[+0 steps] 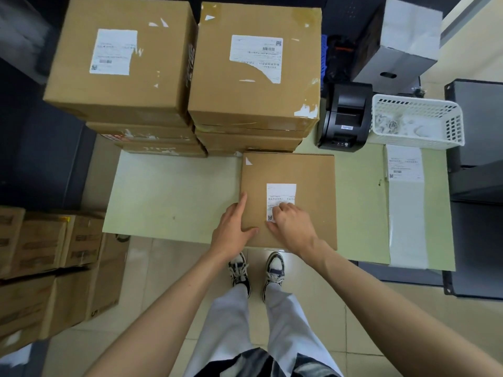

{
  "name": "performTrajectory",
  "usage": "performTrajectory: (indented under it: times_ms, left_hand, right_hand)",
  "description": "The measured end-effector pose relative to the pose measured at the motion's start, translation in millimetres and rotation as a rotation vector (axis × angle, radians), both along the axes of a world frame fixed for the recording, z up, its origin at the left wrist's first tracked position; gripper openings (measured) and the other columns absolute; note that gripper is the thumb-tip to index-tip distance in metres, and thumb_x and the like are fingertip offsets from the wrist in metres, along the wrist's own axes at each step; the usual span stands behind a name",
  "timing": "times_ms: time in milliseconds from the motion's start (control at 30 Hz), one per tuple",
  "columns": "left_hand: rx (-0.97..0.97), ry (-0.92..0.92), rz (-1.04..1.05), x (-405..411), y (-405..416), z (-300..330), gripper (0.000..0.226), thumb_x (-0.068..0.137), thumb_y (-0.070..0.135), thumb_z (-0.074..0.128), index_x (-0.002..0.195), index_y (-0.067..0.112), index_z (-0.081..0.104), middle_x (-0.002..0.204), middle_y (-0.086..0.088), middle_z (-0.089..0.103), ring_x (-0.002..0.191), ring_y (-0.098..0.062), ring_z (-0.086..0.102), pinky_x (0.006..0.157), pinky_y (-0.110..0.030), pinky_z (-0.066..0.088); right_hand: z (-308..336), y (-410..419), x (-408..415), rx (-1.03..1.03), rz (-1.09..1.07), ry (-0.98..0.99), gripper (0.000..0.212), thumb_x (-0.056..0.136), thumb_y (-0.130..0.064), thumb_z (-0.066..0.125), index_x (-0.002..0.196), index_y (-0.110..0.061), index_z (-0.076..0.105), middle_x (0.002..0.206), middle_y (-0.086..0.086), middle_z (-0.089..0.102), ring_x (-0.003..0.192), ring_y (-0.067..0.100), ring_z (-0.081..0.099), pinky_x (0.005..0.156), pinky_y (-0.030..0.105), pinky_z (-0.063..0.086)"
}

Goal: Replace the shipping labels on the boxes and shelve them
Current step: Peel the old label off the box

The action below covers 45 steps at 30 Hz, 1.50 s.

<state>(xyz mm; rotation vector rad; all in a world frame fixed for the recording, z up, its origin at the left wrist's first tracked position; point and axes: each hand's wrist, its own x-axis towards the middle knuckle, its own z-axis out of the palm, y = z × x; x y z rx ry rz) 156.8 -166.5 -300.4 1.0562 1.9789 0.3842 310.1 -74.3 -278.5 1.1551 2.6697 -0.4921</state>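
Observation:
A flat brown cardboard box (310, 180) lies on the pale green table (168, 191) in front of me. A white shipping label (281, 193) is stuck on its top. My left hand (232, 227) lies flat on the box's near left corner, fingers straight. My right hand (292, 221) covers the label's lower part with curled fingers, knuckles up; whether they pinch the label is not visible. Two stacks of boxes stand at the back: the left top box (119, 58) has a worn label, the right top box (255, 66) a partly torn label.
A black label printer (345, 118) stands right of the stacks. Beside it is a white basket (419, 121) with crumpled paper scraps. A strip of labels (405, 202) lies along the table's right side. More cartons (49, 262) sit on the floor at left.

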Motion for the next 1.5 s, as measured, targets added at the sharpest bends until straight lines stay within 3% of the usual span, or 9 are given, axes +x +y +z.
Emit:
performTrajectory:
  times_ms: [133,267,333,800,1033,1500]
  left_hand:
    - [-0.003,0.028,-0.023,-2,0,-1,0.1,0.087,0.041,0.073,0.158,0.046,0.003,0.154,0.007,0.034,0.14,-0.016,0.037,0.101,-0.043,0.045]
    - [-0.011,0.053,-0.037,-2,0,-1,0.1,0.087,0.043,0.072,0.158,0.047,0.001,0.151,0.007,0.036,0.137,-0.017,0.04,0.096,-0.042,0.047]
    - [-0.015,0.057,-0.042,-2,0,0,0.1,0.088,0.043,0.072,0.158,0.047,0.0,0.151,0.007,0.036,0.137,-0.017,0.04,0.097,-0.042,0.047]
    - [-0.032,0.09,-0.055,-3,1,1,0.099,0.088,0.045,0.071,0.158,0.046,0.002,0.151,0.007,0.037,0.138,-0.017,0.039,0.097,-0.04,0.044]
    - [-0.039,0.107,-0.056,-2,2,1,0.1,0.087,0.047,0.072,0.158,0.046,0.002,0.152,0.007,0.036,0.138,-0.018,0.039,0.095,-0.04,0.044]
    - [-0.058,0.137,-0.071,-2,3,2,0.099,0.086,0.049,0.072,0.159,0.045,0.004,0.155,0.009,0.035,0.136,-0.021,0.039,0.096,-0.043,0.046]
  right_hand:
    - [3,1,-5,0.002,0.018,-0.044,0.022,0.074,-0.022,0.077,0.072,-0.003,0.066,0.07,0.013,0.065,0.066,0.031,0.065,0.052,0.031,0.049]
    - [5,2,-8,-0.01,0.027,-0.064,0.026,0.095,-0.021,0.05,0.097,-0.001,0.065,0.098,0.017,0.066,0.095,0.034,0.063,0.074,0.038,0.048]
    - [6,4,-7,-0.027,0.022,-0.047,0.029,0.096,-0.024,0.047,0.099,0.0,0.064,0.103,0.018,0.064,0.099,0.034,0.061,0.077,0.038,0.047]
    - [13,7,-11,-0.092,0.062,-0.087,0.028,0.099,-0.021,0.042,0.103,-0.001,0.062,0.107,0.016,0.062,0.103,0.032,0.059,0.077,0.038,0.047]
    - [15,11,-7,-0.161,0.064,-0.061,0.034,0.098,-0.032,0.048,0.101,-0.001,0.063,0.106,0.015,0.061,0.1,0.032,0.059,0.078,0.038,0.047]
    - [17,9,-14,-0.14,0.056,-0.088,0.029,0.096,-0.02,0.045,0.096,0.002,0.064,0.104,0.019,0.063,0.095,0.036,0.061,0.073,0.039,0.047]
